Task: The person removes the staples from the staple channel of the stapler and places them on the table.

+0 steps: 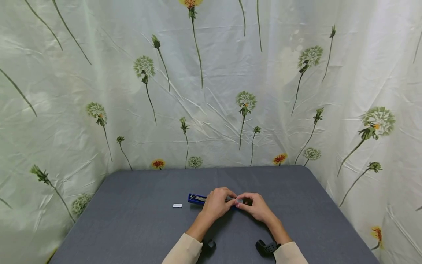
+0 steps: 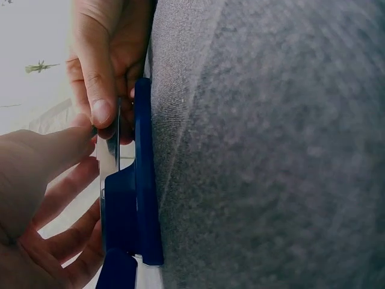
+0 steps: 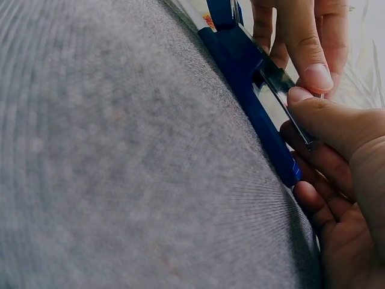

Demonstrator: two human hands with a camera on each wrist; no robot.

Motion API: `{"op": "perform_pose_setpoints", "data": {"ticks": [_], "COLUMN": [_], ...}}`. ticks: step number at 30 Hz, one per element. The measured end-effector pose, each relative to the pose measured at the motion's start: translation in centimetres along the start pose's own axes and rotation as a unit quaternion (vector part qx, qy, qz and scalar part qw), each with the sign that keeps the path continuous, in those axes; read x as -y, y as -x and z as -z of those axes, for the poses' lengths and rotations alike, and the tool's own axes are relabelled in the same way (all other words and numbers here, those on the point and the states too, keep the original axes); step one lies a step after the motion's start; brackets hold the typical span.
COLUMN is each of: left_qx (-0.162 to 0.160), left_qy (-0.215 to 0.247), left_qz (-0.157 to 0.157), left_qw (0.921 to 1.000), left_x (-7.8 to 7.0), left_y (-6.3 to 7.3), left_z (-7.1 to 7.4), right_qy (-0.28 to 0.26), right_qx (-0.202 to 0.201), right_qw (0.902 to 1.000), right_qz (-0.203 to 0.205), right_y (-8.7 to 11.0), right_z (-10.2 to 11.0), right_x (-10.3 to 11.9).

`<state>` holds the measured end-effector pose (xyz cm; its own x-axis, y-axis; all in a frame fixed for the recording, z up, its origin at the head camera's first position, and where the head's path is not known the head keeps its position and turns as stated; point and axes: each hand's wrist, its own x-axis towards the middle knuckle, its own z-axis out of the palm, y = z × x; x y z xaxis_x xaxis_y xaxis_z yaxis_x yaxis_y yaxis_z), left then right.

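A blue stapler (image 1: 197, 199) lies on the grey cloth, its top arm swung fully back to the left. Its metal magazine (image 3: 278, 81) stands out above the blue base (image 3: 264, 132). My right hand (image 1: 258, 209) pinches the magazine's free end, thumb on top and fingers beneath. Bent over the magazine from the other side is my left hand (image 1: 215, 203), its thumb and fingertips meeting there beside the right thumb (image 2: 102, 111). I cannot tell whether a small piece sits between the fingertips. Left of the stapler lies a small whitish strip (image 1: 177, 205), apart from both hands.
Grey cloth covers the table (image 1: 138, 227), and its back edge meets a white curtain (image 1: 217, 121) printed with dandelions. A dark strapped device (image 1: 266, 248) is on the right wrist, and another (image 1: 208, 246) shows by the left wrist.
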<state>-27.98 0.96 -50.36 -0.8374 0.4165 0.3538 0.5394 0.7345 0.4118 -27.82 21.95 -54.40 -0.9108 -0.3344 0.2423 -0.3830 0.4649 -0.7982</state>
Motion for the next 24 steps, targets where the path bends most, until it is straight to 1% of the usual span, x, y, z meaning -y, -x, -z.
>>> {"op": "perform_pose_setpoints", "data": {"ticks": [5,11,15,20,24], "left_qx": [0.012,0.013,0.009,0.010,0.004], "left_qy": [-0.015,-0.024,-0.008,0.020,0.021], "left_qz": [-0.016,-0.013,-0.011,-0.008,-0.011], "left_qw": [0.9997,0.9995,0.9999,0.9997,0.9997], "left_x": [-0.1,0.2,0.3,0.6,1.0], "left_y": [0.0,0.1,0.3,0.4,0.6], "left_z": [0.2,0.2,0.4,1.4,2.1], "right_qy": [-0.003,-0.007,-0.011,-0.011,-0.012], "right_qx": [0.001,0.003,0.006,0.004,0.002], "right_qw": [1.0000,0.9999,0.9997,0.9999,0.9999], "right_qz": [0.002,0.007,0.020,0.005,-0.002], "right_y": [0.0,0.0,0.1,0.1,0.1], "right_z": [0.0,0.0,-0.1,0.0,0.0], "right_x": [0.1,0.1,0.0,0.2,0.1]}}
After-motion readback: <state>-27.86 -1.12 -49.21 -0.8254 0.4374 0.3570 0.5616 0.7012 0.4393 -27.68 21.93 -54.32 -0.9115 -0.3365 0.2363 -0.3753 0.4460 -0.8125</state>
